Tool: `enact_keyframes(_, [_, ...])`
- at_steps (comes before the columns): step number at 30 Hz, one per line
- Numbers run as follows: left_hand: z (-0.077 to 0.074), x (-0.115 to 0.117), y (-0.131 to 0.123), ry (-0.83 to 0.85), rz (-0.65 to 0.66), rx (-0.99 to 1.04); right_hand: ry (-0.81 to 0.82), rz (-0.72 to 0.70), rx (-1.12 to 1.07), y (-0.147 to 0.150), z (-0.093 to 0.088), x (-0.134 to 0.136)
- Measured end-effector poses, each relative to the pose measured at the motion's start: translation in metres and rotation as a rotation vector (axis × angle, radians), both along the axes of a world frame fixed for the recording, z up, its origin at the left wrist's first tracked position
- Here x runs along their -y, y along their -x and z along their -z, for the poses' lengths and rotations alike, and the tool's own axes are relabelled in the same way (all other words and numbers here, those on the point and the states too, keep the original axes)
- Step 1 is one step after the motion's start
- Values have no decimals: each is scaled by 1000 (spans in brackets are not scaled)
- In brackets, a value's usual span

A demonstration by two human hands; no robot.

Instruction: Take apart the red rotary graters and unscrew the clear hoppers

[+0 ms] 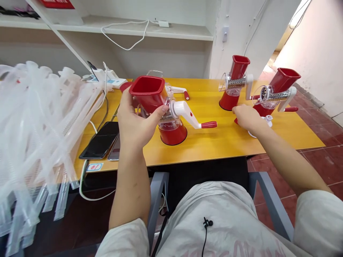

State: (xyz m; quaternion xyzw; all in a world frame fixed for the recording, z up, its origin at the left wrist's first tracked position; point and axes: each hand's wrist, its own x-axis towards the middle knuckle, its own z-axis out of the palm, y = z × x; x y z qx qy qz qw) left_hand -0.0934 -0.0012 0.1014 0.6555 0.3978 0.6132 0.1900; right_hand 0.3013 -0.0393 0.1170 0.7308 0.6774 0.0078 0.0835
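Note:
My left hand [136,121] grips a red rotary drum grater [171,114] by its transparent body, with the thumb below the red square hopper [147,93]. The grater's red suction base stands on the yellow wooden table [214,139]. Its white crank has a red grip. My right hand [248,117] lies low against a second grater [276,94], over a white round part [264,125] and a red edge. A third grater [233,82] stands upright behind my right fingers. A loose white crank [178,89] lies at the back of the table.
A large heap of translucent ribbed plastic strips [40,117] overhangs the table's left side. Beside it lie two smartphones [100,140], with a power strip [107,76] and white cables behind. White shelving [134,32] stands behind the table, and a red tiled floor [313,160] lies right.

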Motion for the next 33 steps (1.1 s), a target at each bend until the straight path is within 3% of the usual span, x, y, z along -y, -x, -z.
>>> enact_keyframes(4, [0,0,2,-3,-1,19,-9,-260,-102,13,4,-16])
enact_keyframes(9, [-3,3,6,-25,10,9,15,-568,-243,68,7,-84])
enact_keyframes(13, [-3,4,6,26,-31,-15,-3,-687,-318,121,1,-139])
enact_keyframes(16, [0,1,6,0,-39,-26,-73,-716,-384,142,-13,-153])
enact_keyframes(19, [4,-5,13,-69,-18,-37,-238,-655,-450,120,-29,-119])
enact_keyframes(22, [12,-14,27,-30,111,-43,-476,-518,-487,53,-31,-32])
enact_keyframes(25, [21,-24,39,137,273,-58,-857,-123,-492,-24,-5,70])
enact_keyframes(27, [26,-30,43,231,307,-21,-807,214,-552,-61,25,113])
enact_keyframes(30, [31,-37,45,236,290,41,-651,316,-666,-76,67,125])
enact_keyframes(33, [33,-39,46,230,277,42,-507,196,-764,-46,86,94])
